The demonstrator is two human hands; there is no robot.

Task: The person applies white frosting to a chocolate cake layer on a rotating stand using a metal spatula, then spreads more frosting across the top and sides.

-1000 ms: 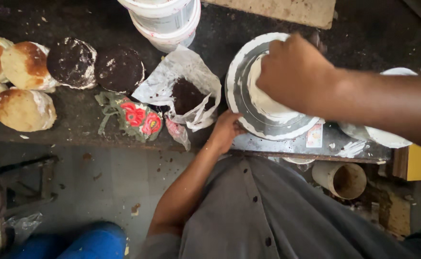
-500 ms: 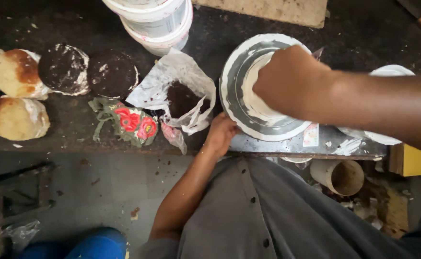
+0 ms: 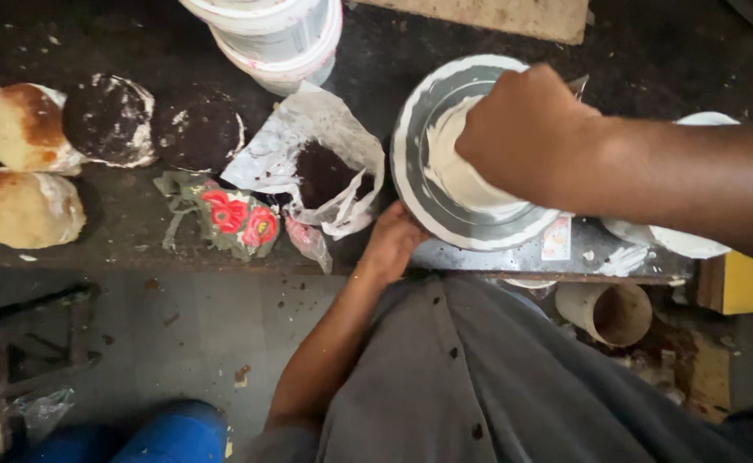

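Our hands at the frosted cake on the round stand

Nearest us, our left hand (image 3: 391, 243) rests with its grip loosely curled against the edge of the round stand (image 3: 419, 201) at the worktop (image 3: 119, 227) edge. Our right hand (image 3: 527, 129) sits clenched over the white-frosted cake (image 3: 458, 176) on that stand; what it holds we cannot tell. Beside, a crumpled bag (image 3: 308, 146) holds dark crumbs; farther off stand stacked white tubs (image 3: 278, 39).

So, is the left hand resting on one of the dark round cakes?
No, the left hand grips the turntable edge; the dark round cakes lie untouched further left.
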